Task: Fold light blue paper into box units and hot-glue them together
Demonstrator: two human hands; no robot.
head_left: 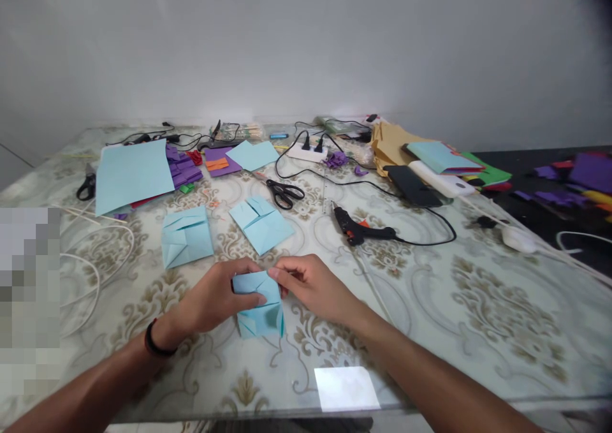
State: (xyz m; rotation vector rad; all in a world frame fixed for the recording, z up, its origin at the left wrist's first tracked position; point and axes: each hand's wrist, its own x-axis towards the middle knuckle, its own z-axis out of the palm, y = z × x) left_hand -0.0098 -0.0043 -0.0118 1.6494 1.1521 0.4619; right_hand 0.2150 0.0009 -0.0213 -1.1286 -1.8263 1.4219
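Between my two hands is a folded light blue paper [261, 321], low over the patterned table. My left hand [215, 293] is closed on its left side, thumb lying across the front. The fingertips of my right hand [310, 286] pinch its upper right corner. Beyond my hands lie two more folded blue papers, one at the left [186, 235] and one in the middle [262, 224]. Black scissors [284, 194] rest just behind the middle one.
A glue gun [361, 229] with a black cord lies right of centre. Farther back are a blue sheet [135, 176], purple strips [184, 167], a white power strip [307, 152], a black phone [414, 186] and brown paper [394, 143]. White cables [98, 280] loop at the left.
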